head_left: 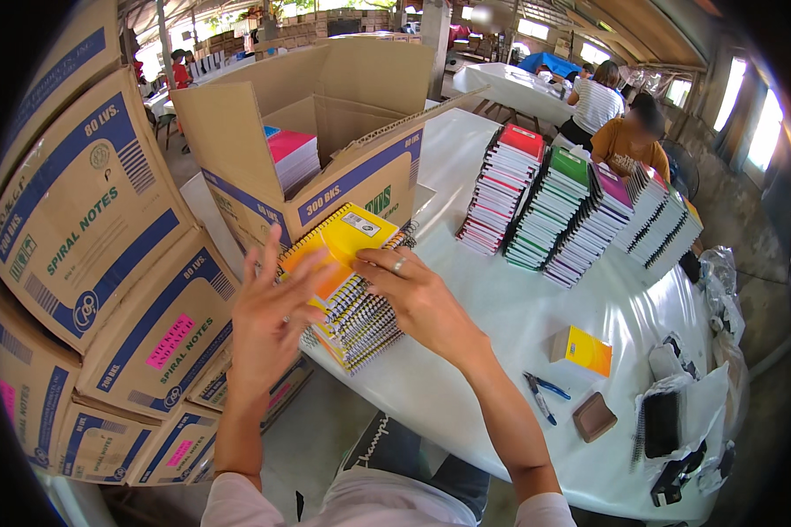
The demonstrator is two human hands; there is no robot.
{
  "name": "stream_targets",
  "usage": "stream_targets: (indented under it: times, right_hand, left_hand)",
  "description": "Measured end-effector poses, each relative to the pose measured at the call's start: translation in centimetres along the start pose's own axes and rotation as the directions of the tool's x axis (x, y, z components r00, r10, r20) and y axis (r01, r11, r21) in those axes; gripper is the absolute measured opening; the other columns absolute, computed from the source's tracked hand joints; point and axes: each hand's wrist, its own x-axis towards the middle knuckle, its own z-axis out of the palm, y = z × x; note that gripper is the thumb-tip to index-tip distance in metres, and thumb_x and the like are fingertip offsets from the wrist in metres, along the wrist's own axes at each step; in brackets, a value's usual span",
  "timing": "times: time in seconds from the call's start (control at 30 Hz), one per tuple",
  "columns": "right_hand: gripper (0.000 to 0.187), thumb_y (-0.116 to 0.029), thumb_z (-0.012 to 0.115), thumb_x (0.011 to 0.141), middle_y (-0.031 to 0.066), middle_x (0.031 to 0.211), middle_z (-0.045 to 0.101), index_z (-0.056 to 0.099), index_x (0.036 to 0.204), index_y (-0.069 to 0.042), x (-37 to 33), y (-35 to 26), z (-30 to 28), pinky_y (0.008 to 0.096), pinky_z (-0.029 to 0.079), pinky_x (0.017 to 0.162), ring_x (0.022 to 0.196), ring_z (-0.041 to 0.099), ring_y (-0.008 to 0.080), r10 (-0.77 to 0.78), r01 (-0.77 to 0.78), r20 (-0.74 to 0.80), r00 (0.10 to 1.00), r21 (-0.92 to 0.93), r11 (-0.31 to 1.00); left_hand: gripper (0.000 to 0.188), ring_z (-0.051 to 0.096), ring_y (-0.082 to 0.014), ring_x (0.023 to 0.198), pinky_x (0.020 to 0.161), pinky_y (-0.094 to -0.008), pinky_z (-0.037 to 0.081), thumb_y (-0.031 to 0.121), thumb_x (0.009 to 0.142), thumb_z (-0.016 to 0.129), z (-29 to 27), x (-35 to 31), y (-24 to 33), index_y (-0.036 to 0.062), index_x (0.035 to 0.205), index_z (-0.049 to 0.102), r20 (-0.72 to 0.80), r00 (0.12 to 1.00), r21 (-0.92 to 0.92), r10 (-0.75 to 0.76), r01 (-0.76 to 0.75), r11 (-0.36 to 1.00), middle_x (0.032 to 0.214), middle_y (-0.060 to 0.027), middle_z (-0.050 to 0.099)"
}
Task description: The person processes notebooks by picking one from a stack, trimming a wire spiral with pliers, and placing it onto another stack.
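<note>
A stack of yellow spiral notebooks stands at the table's near left edge, its wire bindings showing down the side. My right hand, with a ring on one finger, has its curled fingers and thumb pinched on the upper notebook's edge. My left hand is raised at the left side of the stack, slightly blurred, fingers spread and holding nothing. Directly behind the stack is an open cardboard box with its flaps up. Inside it lie notebooks with a pink-red cover.
Closed cartons are piled at my left. Tall notebook stacks with red, green and purple covers stand across the white table. Nearer lie a small yellow stack, blue-handled pliers, a brown wallet-like item and plastic wrap. Other people sit beyond.
</note>
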Motion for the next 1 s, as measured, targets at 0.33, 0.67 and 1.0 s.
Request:
stream_targets:
  times: [0.33,0.67,1.0]
  right_hand:
    - [0.017,-0.008,0.076,0.080,0.0134,0.095,0.066,0.067,0.094,-0.002,-24.3,8.8,-19.0,0.0390,0.050,0.073,0.085,0.064,0.0280,0.517,-0.840,-0.665,0.539,-0.375,0.393]
    - [0.022,-0.016,0.074,0.078,0.0056,0.063,0.062,0.070,0.079,0.005,-36.8,10.5,-24.3,0.0253,0.044,0.050,0.053,0.055,0.0121,0.866,-0.996,-0.500,-0.022,0.084,0.023]
    - [0.018,0.013,0.066,0.081,0.0056,0.092,0.067,0.062,0.090,-0.002,-28.7,0.3,-12.1,0.0290,0.055,0.084,0.087,0.065,0.0150,0.847,-0.524,-0.352,0.399,0.670,0.525]
  left_hand:
    - [0.039,0.034,-0.0411,0.142,0.114,-0.0592,0.022,0.024,0.087,0.067,-0.8,-1.3,0.0,0.0146,0.124,0.068,0.065,0.996,0.195,0.065,-0.076,0.978,0.135,-0.0085,0.061]
    - [0.015,0.023,-0.0632,0.137,0.109,-0.0693,0.019,0.005,0.088,0.064,5.3,-3.4,5.3,-0.0005,0.101,0.070,-0.123,0.951,-0.204,0.284,-0.304,0.931,0.132,-0.0204,0.059]
    - [0.090,0.017,-0.0457,0.147,0.112,-0.0653,0.019,0.026,0.078,0.079,16.9,-4.0,10.7,0.0090,0.152,0.031,0.174,0.985,-0.423,0.014,0.062,0.904,0.158,-0.0167,0.027]
